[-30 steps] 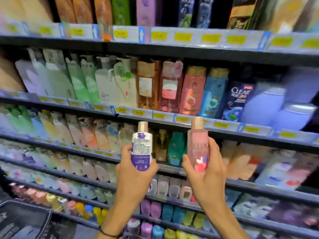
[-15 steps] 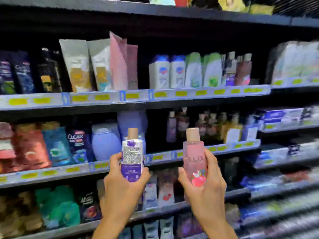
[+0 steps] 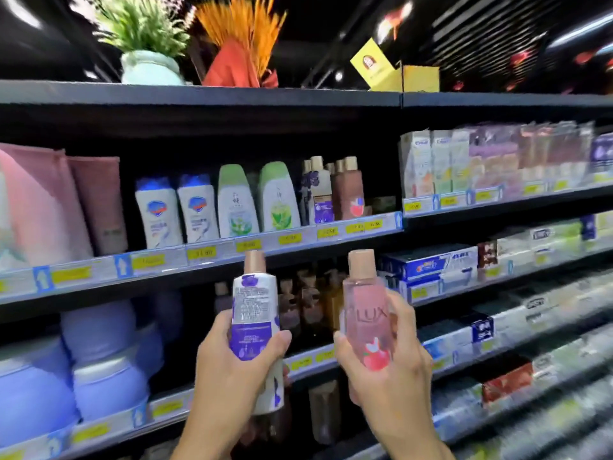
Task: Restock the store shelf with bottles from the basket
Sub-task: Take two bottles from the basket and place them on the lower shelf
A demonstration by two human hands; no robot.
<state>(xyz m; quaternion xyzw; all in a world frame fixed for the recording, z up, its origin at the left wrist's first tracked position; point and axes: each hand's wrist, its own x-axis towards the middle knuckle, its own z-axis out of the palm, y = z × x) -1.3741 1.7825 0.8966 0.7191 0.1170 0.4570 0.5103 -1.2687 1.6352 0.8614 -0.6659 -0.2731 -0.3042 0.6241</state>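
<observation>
My left hand grips a white and purple bottle with a tan cap, held upright with its back label toward me. A clear pink LUX bottle with a tan cap stands upright in my right hand. Both bottles are raised in front of the dark store shelf. On the upper shelf, matching purple-white and pink bottles stand at the right end of the row. The basket is out of view.
White, blue-capped and green-capped bottles fill the upper shelf, with pink pouches at left. Purple tubs sit lower left. Boxed toothpaste fills the right bays. A potted plant stands on top.
The view has swung up and to the right along the shelves, bringing the top of the unit into sight. Both hands keep the same bottles upright in front of me.
</observation>
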